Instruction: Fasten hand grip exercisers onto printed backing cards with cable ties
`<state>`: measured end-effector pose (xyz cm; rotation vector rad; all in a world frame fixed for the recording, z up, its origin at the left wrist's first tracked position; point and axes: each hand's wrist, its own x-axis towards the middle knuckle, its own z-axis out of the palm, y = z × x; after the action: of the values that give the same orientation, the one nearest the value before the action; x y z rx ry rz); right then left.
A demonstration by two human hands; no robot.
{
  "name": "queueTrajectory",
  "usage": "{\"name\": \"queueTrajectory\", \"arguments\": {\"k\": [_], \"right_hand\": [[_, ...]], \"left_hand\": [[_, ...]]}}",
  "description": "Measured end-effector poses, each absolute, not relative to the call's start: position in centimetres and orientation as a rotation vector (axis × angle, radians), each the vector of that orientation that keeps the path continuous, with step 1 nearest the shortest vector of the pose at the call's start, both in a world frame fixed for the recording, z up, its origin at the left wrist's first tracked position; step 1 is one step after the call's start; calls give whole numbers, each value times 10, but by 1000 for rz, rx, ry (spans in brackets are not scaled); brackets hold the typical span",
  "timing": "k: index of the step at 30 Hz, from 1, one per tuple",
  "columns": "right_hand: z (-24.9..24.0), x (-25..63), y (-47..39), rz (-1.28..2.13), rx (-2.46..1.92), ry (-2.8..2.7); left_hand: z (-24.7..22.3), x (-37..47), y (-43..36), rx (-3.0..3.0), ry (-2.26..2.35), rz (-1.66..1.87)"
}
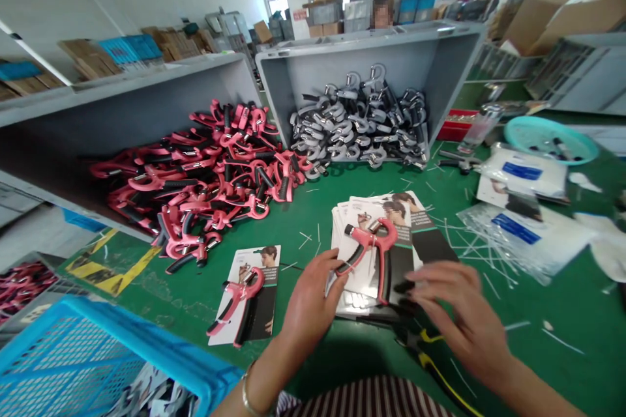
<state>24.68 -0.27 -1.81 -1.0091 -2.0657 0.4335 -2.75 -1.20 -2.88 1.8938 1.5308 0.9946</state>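
A pink hand exerciser (384, 241) with black grips lies on a printed card (359, 215) atop a stack of cards. My left hand (315, 296) has its fingers closed on the exerciser's left handle. Beside the right handle, my right hand (452, 306) is blurred, fingers bent together around something dark that I cannot make out. Yellow-and-black pliers (435, 365) lie below the stack, near my right hand. Another card (268, 280) with a pink exerciser (238, 300) on it rests on the green table, left of my left hand.
A grey crate (222, 78) spills pink exercisers (220, 169); another (440, 65) holds grey ones (362, 120). White ties (489, 260), plastic bags (531, 241) and a turquoise tray (581, 137) are at right. A blue basket (63, 339) stands lower left. Behind the crates is a person (382, 6).
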Motion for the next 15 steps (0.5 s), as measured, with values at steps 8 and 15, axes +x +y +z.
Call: {"name": "queueTrajectory", "arguments": {"k": [8,15], "right_hand": [[-110,324,-95,243,-1506,-2426],[-98,334,-76,380,-1421,-2415]], "left_hand": [[-10,-31,29,1596,1612,816],[12,-47,42,1307,1424,798]]}}
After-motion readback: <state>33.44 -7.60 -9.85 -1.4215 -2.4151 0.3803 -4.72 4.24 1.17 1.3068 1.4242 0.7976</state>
